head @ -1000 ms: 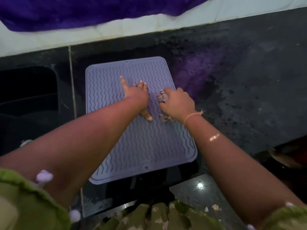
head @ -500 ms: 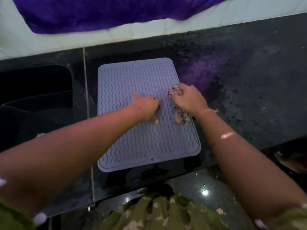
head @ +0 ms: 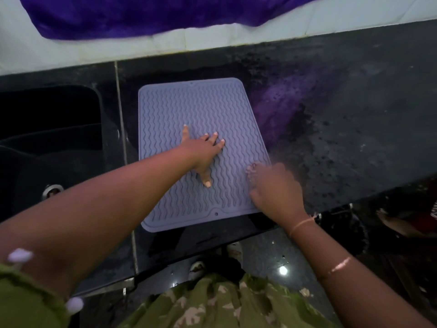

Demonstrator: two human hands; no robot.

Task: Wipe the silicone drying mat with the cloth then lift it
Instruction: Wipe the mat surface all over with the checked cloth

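A pale lilac silicone drying mat [head: 189,107] with wavy ribs lies flat on the black counter [head: 354,129]. My left hand [head: 201,152] presses on the mat's middle with fingers spread and straight. My right hand [head: 274,188] is blurred at the mat's near right edge, fingers curled over a small pale cloth [head: 250,171], of which only a bit shows at the fingertips.
A dark sink basin [head: 52,129] lies left of the mat, past a counter seam. A purple fabric [head: 151,15] hangs over the white wall at the back. The counter's front edge runs just below the mat, with a dark floor [head: 272,259] beneath.
My right hand has dragged the cloth from mid-mat toward me, down to the near right edge. My left hand's fingers have gone from curled to spread flat on the mat.
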